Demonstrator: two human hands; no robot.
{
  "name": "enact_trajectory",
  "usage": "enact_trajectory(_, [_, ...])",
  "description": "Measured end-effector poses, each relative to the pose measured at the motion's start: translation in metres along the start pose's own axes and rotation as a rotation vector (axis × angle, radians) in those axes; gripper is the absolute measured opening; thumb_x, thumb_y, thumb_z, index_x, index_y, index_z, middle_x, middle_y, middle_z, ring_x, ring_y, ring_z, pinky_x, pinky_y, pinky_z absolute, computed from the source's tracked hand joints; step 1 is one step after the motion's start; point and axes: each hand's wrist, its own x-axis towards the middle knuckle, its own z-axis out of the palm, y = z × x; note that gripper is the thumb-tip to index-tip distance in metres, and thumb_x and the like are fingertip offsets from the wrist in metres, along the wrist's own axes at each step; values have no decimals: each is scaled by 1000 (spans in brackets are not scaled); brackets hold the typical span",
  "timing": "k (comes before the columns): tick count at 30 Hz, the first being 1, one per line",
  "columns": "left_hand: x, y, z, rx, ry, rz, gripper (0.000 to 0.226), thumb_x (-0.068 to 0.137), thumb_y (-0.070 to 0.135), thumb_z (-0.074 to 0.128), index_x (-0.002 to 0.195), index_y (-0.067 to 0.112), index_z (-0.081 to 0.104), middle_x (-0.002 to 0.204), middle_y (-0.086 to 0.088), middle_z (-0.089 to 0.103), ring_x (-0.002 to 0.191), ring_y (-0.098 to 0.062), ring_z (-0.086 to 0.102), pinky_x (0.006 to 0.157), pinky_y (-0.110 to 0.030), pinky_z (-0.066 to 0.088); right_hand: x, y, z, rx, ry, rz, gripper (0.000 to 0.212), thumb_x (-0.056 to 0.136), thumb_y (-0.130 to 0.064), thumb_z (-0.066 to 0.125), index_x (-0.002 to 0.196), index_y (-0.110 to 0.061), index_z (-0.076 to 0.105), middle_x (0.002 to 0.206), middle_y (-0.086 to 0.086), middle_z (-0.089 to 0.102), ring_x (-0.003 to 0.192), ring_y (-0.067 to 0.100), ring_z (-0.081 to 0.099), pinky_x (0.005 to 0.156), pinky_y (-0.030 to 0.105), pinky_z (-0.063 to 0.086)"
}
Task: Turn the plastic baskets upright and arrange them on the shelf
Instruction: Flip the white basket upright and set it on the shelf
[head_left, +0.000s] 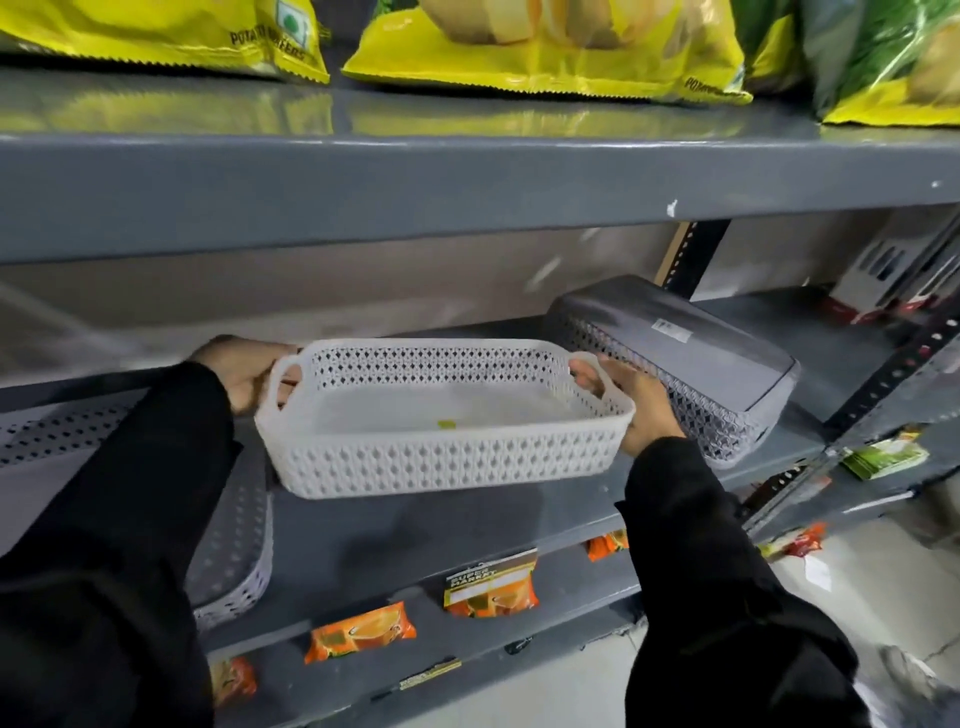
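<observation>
A white basket (441, 415) sits upright on the grey shelf (441, 519), the left hand (244, 371) and right hand (636, 402) clamped on its end handles. A grey basket (675, 358) lies upside down at two o'clock.

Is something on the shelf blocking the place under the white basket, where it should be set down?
Nothing visible does. The shelf under the white basket is bare. The upside-down grey basket lies to its right, behind the right hand; another upside-down basket lies at the left.
</observation>
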Motion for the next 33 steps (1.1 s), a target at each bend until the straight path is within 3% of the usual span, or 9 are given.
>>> enact_trajectory(3, [-13,-15,11,-1,40,-38,14,89,-10,55,75,-8,53,85,-26,60,61,-28,62,84,-41,58,6,8,-7,-74,-19,15,33,93,-7,48,123,3,57,87,10,77,74,14,74,62,23,58])
enact_trajectory(7, [-15,-22,9,260,120,-63,8,87,-1,62,89,-9,60,100,-25,67,77,-31,68,86,-39,58,1,9,-4,-253,10,-15,21,91,0,50,95,-7,70,86,10,75,67,16,70,62,26,58])
enact_trajectory(9, [-15,-24,10,584,148,-41,26,85,11,67,103,-7,66,98,-19,73,92,-31,71,92,-37,55,0,9,-1,-282,39,-4,19,91,2,49,94,-2,68,93,14,72,72,20,68,70,29,57])
enact_trajectory(11, [-25,-18,16,933,192,-10,29,85,17,65,106,-3,66,98,-13,74,99,-28,70,81,-27,52,1,8,3,-295,53,6,17,90,5,50,86,0,66,97,19,70,77,24,67,79,34,57])
enact_trajectory(17, [-40,-17,46,1329,383,53,28,92,-2,44,114,-2,61,117,-15,67,110,-28,64,86,-32,52,8,-3,4,-478,55,39,12,89,8,52,82,1,59,92,23,65,71,28,65,68,33,57])
enact_trajectory(23, [-56,-24,82,1184,484,45,35,92,-6,40,125,-7,53,131,-26,54,122,-39,53,95,-41,49,14,-12,-5,-610,-47,30,13,85,9,55,83,0,65,96,23,70,84,31,65,88,50,54])
enact_trajectory(28, [-54,-12,158,975,371,192,38,92,0,39,127,-1,53,131,-24,57,123,-38,52,100,-39,44,16,-5,-12,-869,-17,-208,21,83,-7,56,72,-17,70,99,14,73,91,26,67,96,41,52])
enact_trajectory(31, [-50,4,206,885,325,331,43,96,6,36,137,3,47,136,-22,54,129,-37,46,103,-38,39,14,-6,-34,-910,41,-439,24,90,-12,49,95,-8,72,92,11,68,86,17,55,90,29,48])
enact_trajectory(33, [-44,17,231,817,309,397,41,97,6,35,134,1,49,134,-24,55,126,-38,48,102,-39,40,16,-17,-58,-862,194,-558,27,93,-11,47,110,-7,68,95,14,69,87,25,60,84,28,47])
